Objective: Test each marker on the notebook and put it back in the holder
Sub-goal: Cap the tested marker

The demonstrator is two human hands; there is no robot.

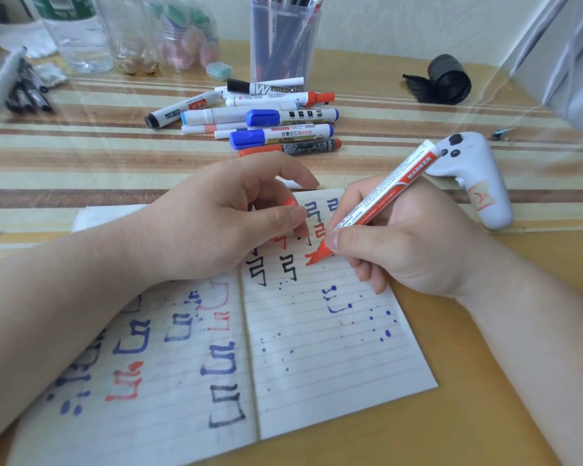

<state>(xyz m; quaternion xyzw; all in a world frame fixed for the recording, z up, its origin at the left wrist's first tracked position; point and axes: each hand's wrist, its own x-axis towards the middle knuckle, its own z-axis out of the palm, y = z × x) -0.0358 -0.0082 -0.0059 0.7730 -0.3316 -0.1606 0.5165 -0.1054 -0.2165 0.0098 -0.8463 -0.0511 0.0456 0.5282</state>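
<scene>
The red marker [384, 193] was white-barrelled with a red band and printed lettering, tilted with its back end up toward the right and its red tip pressed on the right page of the open notebook [334, 364], where a fresh red mark sat. The right hand [408, 243] gripped it in a writing hold. The left hand [223, 220] rested on the notebook's upper edge, its fingers pinching an orange-red cap [288, 202]. The lined pages carried black, blue and red test strokes and ink dots. Beyond the notebook lay a heap of capped markers [266, 119], and behind them stood the clear holder [283, 45] with several pens inside. A white controller [475, 176] lay just right of the marker's back end; a black roll [448, 79] sat farther back.
</scene>
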